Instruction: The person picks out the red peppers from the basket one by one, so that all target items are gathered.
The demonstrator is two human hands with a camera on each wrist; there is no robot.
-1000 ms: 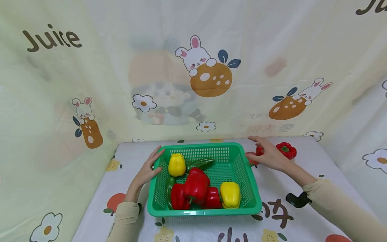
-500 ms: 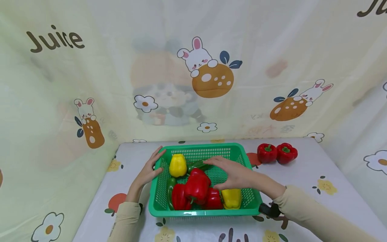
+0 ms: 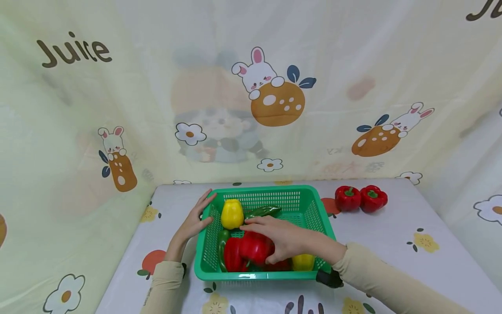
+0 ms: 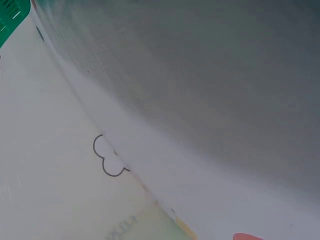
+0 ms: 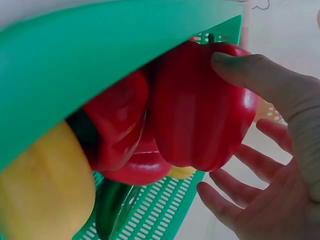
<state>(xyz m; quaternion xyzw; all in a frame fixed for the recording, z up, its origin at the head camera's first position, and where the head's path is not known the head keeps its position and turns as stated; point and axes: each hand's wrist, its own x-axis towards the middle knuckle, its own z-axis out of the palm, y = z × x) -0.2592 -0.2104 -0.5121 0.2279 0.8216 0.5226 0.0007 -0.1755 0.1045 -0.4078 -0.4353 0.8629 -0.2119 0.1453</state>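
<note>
A green plastic basket (image 3: 322, 209) holds several red bell peppers, two yellow bell peppers (image 3: 232, 214) and dark green peppers (image 3: 263, 212). My left hand (image 3: 195, 221) rests against the basket's left rim, fingers extended and thumb at the edge. My right hand (image 3: 283, 236) is over the basket, spread around the uppermost red bell pepper (image 5: 197, 107). In the right wrist view, the thumb lies across that pepper near its stem end and the fingers curve loosely beside it; firm contact cannot be told. The second yellow pepper (image 3: 303, 262) is partly hidden by my right forearm.
Two red bell peppers (image 3: 361, 199) stand side by side on the tablecloth, right of the basket. A printed curtain (image 3: 219, 87) closes off the back and sides. The left wrist view shows mostly cloth, plus a basket corner (image 4: 12, 17).
My right hand has come from beside the two peppers on the table, across the basket's right side, to the uppermost red pepper inside. My left hand stays at the rim.
</note>
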